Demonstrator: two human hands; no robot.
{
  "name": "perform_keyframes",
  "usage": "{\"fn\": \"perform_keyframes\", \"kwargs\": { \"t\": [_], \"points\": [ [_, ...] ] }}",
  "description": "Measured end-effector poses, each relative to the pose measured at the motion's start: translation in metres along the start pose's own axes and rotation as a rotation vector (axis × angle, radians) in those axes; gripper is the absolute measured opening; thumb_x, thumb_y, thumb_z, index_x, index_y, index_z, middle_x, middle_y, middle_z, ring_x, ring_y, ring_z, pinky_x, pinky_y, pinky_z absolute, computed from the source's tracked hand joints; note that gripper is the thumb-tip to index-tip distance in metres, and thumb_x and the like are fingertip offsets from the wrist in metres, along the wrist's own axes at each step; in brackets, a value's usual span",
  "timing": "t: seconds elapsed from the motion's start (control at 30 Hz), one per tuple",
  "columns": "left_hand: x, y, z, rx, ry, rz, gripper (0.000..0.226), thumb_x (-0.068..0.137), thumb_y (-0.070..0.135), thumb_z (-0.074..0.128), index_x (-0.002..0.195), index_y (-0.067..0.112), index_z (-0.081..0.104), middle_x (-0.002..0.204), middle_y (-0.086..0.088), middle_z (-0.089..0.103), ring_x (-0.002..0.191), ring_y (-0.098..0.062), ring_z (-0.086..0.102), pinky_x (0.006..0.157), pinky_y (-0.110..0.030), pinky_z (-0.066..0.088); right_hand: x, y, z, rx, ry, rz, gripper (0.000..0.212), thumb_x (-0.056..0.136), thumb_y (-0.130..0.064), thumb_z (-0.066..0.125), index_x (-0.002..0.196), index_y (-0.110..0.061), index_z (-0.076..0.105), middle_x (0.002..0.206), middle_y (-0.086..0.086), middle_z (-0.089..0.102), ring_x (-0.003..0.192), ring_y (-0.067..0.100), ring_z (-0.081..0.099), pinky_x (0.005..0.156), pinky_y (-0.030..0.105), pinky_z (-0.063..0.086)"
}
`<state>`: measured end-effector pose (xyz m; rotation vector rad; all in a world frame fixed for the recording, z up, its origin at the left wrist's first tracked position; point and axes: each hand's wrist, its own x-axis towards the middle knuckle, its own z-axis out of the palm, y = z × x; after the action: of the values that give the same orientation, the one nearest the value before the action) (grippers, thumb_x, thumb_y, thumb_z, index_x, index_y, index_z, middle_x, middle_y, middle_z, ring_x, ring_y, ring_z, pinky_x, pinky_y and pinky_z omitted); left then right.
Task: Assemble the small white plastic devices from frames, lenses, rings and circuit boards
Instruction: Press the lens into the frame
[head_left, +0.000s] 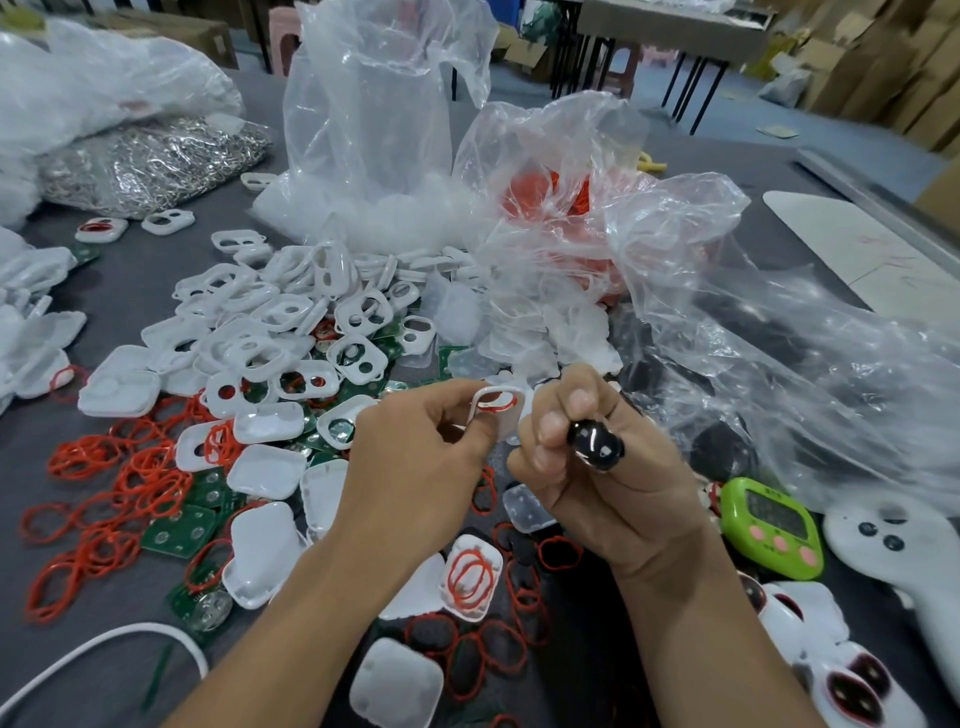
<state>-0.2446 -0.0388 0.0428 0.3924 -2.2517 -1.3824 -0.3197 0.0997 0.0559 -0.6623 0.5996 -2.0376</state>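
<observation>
At the far left of the grey counter (130, 291) lies a clear bag of silver metal clips (150, 166), and nearer the front edge there is a spread of loose red rings (104, 493). Just right of these rises a heap of white frames (270, 322), with green circuit boards (182, 535) scattered among the rings and white covers below it. In the middle, the left hand (415, 467) holds a white frame (511, 422) above the counter, its grip a pinch of thumb and fingertips on the frame's edge. A red ring (498, 408) sits in the frame's opening. Just beside it, the right hand (597, 488) has its grip curled round a glossy black lens (595, 446), fingers folded above it. Further right a crumpled clear plastic bag (779, 338) sprawls, and below it a green timer (774, 525) lies on the counter.
</observation>
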Motion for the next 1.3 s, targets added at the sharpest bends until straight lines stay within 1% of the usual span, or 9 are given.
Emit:
{"fn": "perform_keyframes", "kwargs": {
  "t": [0.2, 0.33, 0.5, 0.67, 0.8, 0.87, 1.07, 1.13, 1.3],
  "points": [
    [0.0032, -0.0023, -0.0023, 0.011, 0.025, -0.022, 0.017, 0.092, 0.034, 0.075, 0.095, 0.051, 0.075, 0.071, 0.028, 0.071, 0.065, 0.006, 0.067, 0.054, -0.010, 0.045, -0.0027, -0.0014, -0.0011, -0.129, 0.319, 0.120, 0.003, 0.084, -0.008, 0.075, 0.087, -0.009, 0.074, 0.094, 0.014, 0.074, 0.076, 0.019, 0.073, 0.063, 0.023, 0.059],
    [0.0048, -0.0026, -0.0028, 0.007, 0.054, -0.037, 0.028, 0.091, 0.034, 0.073, 0.093, 0.061, 0.071, 0.072, 0.027, 0.072, 0.061, -0.008, 0.068, 0.056, -0.029, 0.051, -0.0006, -0.0081, 0.0005, -0.216, 0.567, 0.105, 0.012, 0.089, 0.000, 0.056, 0.088, -0.007, 0.065, 0.085, 0.020, 0.073, 0.058, 0.018, 0.068, 0.044, 0.019, 0.049],
    [0.0017, 0.0021, -0.0024, -0.020, 0.040, -0.035, 0.021, 0.084, 0.053, 0.063, 0.083, 0.074, 0.062, 0.073, 0.030, 0.071, 0.066, -0.018, 0.068, 0.066, -0.034, 0.052, 0.0005, -0.0052, -0.0047, -0.672, 0.801, -0.050, 0.026, 0.090, 0.010, 0.056, 0.082, -0.012, 0.068, 0.072, 0.017, 0.067, 0.051, 0.015, 0.056, 0.054, 0.027, 0.043],
    [0.0013, 0.0024, -0.0054, -0.029, 0.022, -0.025, 0.019, 0.091, 0.048, 0.066, 0.084, 0.065, 0.068, 0.073, 0.023, 0.073, 0.062, -0.022, 0.067, 0.063, -0.036, 0.051, 0.0011, -0.0031, -0.0017, -1.038, 0.795, -0.044, 0.040, 0.093, 0.003, 0.060, 0.084, -0.028, 0.084, 0.074, -0.005, 0.076, 0.064, 0.002, 0.063, 0.060, 0.014, 0.049],
    [0.0038, -0.0008, -0.0064, -0.011, 0.033, -0.041, 0.019, 0.093, 0.040, 0.069, 0.084, 0.056, 0.073, 0.071, 0.025, 0.072, 0.058, -0.010, 0.063, 0.056, -0.024, 0.050, 0.0017, -0.0010, -0.0032, -1.227, 0.940, -0.097, 0.038, 0.091, -0.004, 0.068, 0.078, -0.038, 0.081, 0.076, -0.009, 0.078, 0.074, 0.025, 0.072, 0.070, 0.042, 0.062],
    [0.0039, -0.0005, -0.0055, -0.007, 0.034, -0.037, 0.020, 0.093, 0.039, 0.069, 0.082, 0.056, 0.072, 0.071, 0.026, 0.072, 0.060, -0.007, 0.063, 0.058, -0.023, 0.050, 0.0010, -0.0001, -0.0019, -1.229, 0.961, -0.096, 0.032, 0.084, -0.007, 0.074, 0.079, -0.038, 0.080, 0.074, -0.007, 0.077, 0.068, 0.025, 0.073, 0.070, 0.049, 0.063],
    [0.0039, 0.0005, -0.0036, 0.021, 0.031, -0.014, 0.027, 0.093, 0.042, 0.069, 0.078, 0.064, 0.067, 0.070, 0.027, 0.071, 0.067, -0.014, 0.064, 0.064, -0.029, 0.049, 0.0027, 0.0015, -0.0012, -0.992, 0.942, -0.068, 0.027, 0.088, 0.011, 0.064, 0.081, -0.015, 0.069, 0.076, 0.001, 0.071, 0.067, 0.026, 0.077, 0.066, 0.033, 0.062],
    [0.0040, 0.0000, -0.0031, 0.026, 0.036, -0.021, 0.028, 0.093, 0.041, 0.070, 0.076, 0.063, 0.067, 0.070, 0.027, 0.071, 0.067, -0.013, 0.065, 0.064, -0.029, 0.049, 0.0030, 0.0003, -0.0017, -1.042, 0.934, -0.050, 0.032, 0.088, 0.009, 0.065, 0.080, -0.021, 0.073, 0.078, 0.001, 0.071, 0.068, 0.019, 0.074, 0.064, 0.027, 0.058],
    [0.0040, 0.0013, -0.0034, 0.027, 0.025, -0.075, 0.024, 0.092, 0.040, 0.070, 0.075, 0.057, 0.069, 0.070, 0.030, 0.071, 0.067, 0.000, 0.068, 0.065, -0.020, 0.052, 0.0025, -0.0020, 0.0013, -1.108, 0.926, -0.151, 0.027, 0.084, -0.004, 0.076, 0.077, -0.030, 0.081, 0.077, 0.000, 0.078, 0.075, 0.023, 0.072, 0.073, 0.036, 0.061]
  ]
}}
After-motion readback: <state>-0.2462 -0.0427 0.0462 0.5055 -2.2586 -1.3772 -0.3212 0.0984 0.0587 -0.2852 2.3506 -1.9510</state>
